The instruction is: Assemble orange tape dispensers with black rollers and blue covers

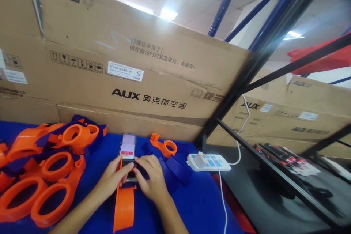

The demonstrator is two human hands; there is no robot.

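My left hand (117,173) is closed around the upper end of an orange tape dispenser (124,208), which is seen nearly edge-on with its round drum toward me. From the other side, my right hand (149,177) has its fingers bent onto a dark part at that same end. The fingers cover most of this part, so its shape is unclear. Just behind the hands lies a phone (128,150) with a lit pale screen, partly hidden by the fingers.
Several orange tape dispensers (52,201) and dark blue pieces are piled on the left of the blue tabletop (95,215). Another dispenser (170,148) lies behind my right hand. A white power strip (210,162) with cables stands at right. Cardboard boxes (148,80) wall the back; a dark rack post (227,106) slants beside them.
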